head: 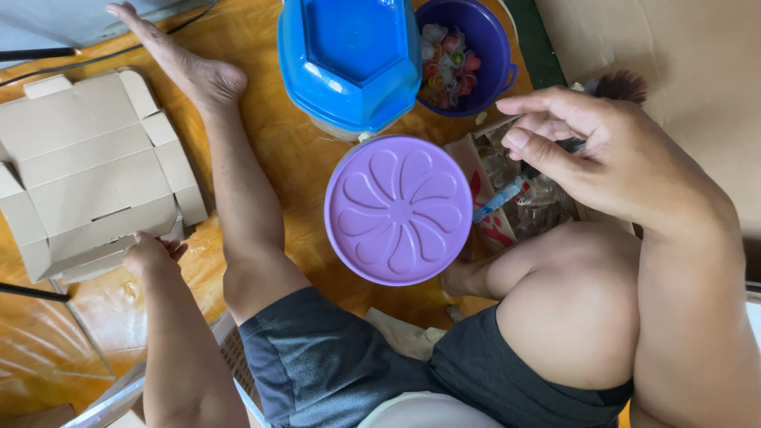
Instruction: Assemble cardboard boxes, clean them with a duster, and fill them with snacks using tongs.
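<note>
My left hand [152, 255] is curled on the lower edge of a flat-folded brown cardboard box [91, 170] lying on the orange floor at the left. At the upper right, my right hand [602, 154] pinches a thin dark tool with a blue end [498, 201]; a brown tuft [622, 83] shows behind the hand. The blue end points toward a round purple lid [399, 210] with a petal pattern, which lies between my bare legs. Under the tool is an open carton [485, 170] holding clear plastic pieces.
A blue plastic container [349, 59] stands at the top centre. Beside it is a purple bucket [490, 36] with several small colourful items inside. My left leg [238, 182] stretches across the floor. Brown cardboard sheeting [682, 55] covers the upper right.
</note>
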